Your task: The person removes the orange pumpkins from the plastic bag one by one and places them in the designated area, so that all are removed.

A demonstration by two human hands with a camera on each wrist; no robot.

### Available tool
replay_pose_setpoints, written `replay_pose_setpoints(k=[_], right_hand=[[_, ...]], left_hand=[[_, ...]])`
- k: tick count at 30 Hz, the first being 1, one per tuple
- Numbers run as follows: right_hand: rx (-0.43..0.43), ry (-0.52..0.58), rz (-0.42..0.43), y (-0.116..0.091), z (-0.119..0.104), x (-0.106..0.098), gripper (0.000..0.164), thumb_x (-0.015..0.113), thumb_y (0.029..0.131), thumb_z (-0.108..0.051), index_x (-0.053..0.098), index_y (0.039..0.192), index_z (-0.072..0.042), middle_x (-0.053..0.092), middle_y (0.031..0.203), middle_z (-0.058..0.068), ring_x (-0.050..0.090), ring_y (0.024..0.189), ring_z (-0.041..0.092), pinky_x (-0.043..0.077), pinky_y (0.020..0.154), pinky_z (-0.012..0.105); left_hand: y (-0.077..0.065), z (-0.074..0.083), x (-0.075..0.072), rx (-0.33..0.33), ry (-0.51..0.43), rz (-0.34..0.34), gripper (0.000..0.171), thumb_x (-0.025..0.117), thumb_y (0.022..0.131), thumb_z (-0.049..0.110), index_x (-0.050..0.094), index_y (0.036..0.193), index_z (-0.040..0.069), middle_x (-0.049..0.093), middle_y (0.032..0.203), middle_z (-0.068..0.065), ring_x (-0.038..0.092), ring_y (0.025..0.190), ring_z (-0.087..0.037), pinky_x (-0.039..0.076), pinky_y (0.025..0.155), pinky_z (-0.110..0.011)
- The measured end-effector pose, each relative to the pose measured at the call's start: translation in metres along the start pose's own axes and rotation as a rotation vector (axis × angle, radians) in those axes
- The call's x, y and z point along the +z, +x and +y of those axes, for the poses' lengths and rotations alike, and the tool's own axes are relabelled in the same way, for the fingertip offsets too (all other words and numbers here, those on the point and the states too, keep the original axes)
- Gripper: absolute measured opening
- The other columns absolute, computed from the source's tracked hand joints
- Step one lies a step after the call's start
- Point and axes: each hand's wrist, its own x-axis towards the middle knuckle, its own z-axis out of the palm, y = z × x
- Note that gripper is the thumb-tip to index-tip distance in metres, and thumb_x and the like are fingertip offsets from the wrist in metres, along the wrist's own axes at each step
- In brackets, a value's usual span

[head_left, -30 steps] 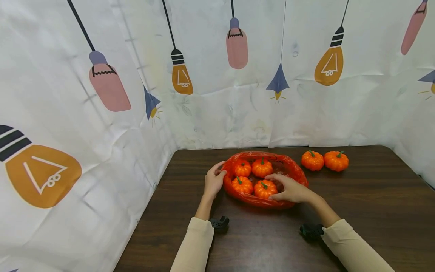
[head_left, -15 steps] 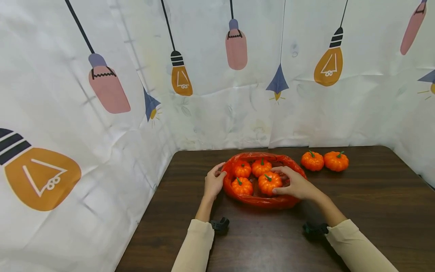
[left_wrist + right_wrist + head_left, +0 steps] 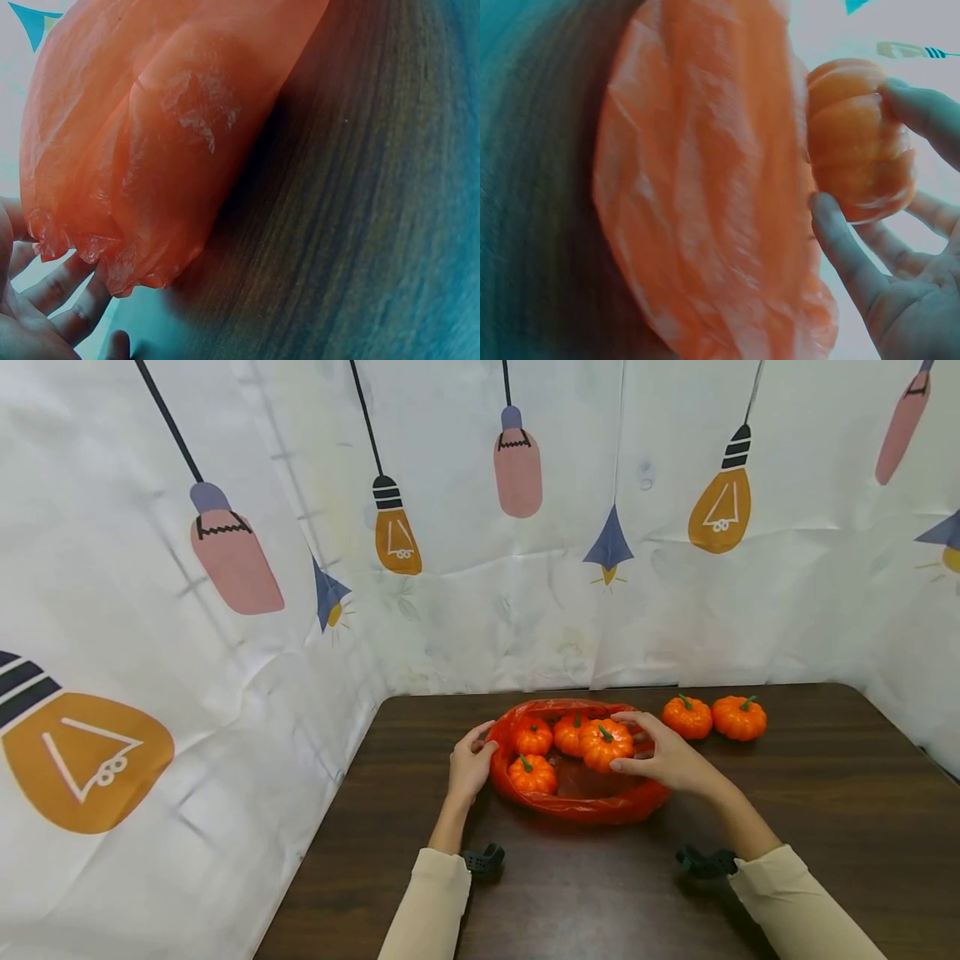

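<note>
The held pumpkin [image 3: 604, 745] is over the opening of the red bag [image 3: 585, 812], pinched by the right hand's [image 3: 670, 758] fingers; best squeeze evenly, clearing the rim. Three more pumpkins [image 3: 532, 774] sit inside. The left hand's [image 3: 469, 768] fingers touch the rim, pinching or not I cannot tell; they should steady it. Two pumpkins [image 3: 686, 717] sit beyond on the bench [image 3: 577, 893].

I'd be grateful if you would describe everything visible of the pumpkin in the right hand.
The pumpkin is squat, ribbed and glossy orange, with a short green stem; it looks like plastic, though that is uncertain. The right hand holds it in a grip between thumb and fingers, over the mouth of the red bag, its stem end tilted towards the head camera. It partly hides another pumpkin behind it; whether they touch is unclear.
</note>
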Motion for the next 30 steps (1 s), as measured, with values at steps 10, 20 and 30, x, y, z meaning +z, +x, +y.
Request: replay_pose_setpoints(k=[10,20,30], right_hand=[[0.053,0.04,0.029,-0.01,-0.003,-0.03,0.074,0.075,0.094,-0.032,0.037,0.154,-0.014,0.04,0.153,0.018,0.046,0.132,0.041,0.048,0.103,0.055],[0.087,0.045,0.073,-0.02,-0.004,-0.06,0.076,0.072,0.096,-0.031,0.031,0.157,-0.012,0.028,0.16,0.024,0.038,0.137,0.052,0.056,0.088,0.05],[0.112,0.016,0.072,-0.036,0.006,-0.077,0.078,0.069,0.099,-0.031,0.025,0.161,-0.014,0.025,0.16,0.028,0.042,0.134,0.052,0.053,0.087,0.048]], left_hand=[[0.0,-0.001,0.0,-0.001,0.009,0.005,0.037,0.065,0.096,0.016,0.071,0.13,0.028,0.077,0.094,-0.009,0.064,0.077,-0.014,0.051,0.067,-0.026],[0.001,0.0,-0.002,0.007,0.011,0.001,0.038,0.065,0.096,0.016,0.07,0.133,0.027,0.076,0.094,-0.009,0.062,0.072,-0.013,0.049,0.063,-0.025],[-0.003,0.0,-0.002,0.018,0.007,-0.008,0.036,0.064,0.097,0.016,0.071,0.131,0.026,0.076,0.094,-0.011,0.063,0.074,-0.014,0.05,0.066,-0.027]])
